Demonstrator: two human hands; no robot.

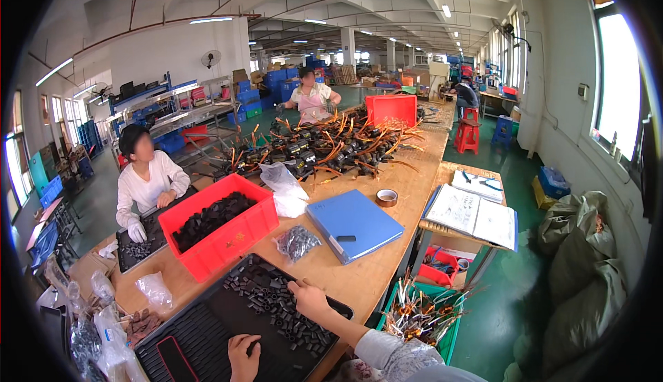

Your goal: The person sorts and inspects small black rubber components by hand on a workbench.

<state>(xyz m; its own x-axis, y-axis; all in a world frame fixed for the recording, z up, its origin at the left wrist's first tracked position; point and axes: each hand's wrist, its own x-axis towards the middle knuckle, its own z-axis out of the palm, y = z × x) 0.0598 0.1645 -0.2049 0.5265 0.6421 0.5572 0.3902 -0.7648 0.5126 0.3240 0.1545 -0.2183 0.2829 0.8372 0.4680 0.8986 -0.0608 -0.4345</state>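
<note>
A black tray (207, 320) lies at the table's near edge, with a heap of short black tube pieces (276, 306) spread over its middle and right side. My right hand (311, 300) reaches over the heap's right part, fingers bent together at its edge; whatever they grip is too small or hidden to make out. Lower down, over the tray's near part, my left hand (244, 358) has its fingers curled in, and what lies inside them does not show. Left of it, a dark phone with a red edge (175, 359) rests on the tray's ridged rows.
Beyond the tray stand a red crate (222, 244) of black pieces, a plastic bag of parts (298, 242), a blue binder (356, 224) and a tape roll (387, 197). Wired parts (311, 146) pile up farther back. A co-worker (148, 178) sits at left; a green bin (452, 340) stands right.
</note>
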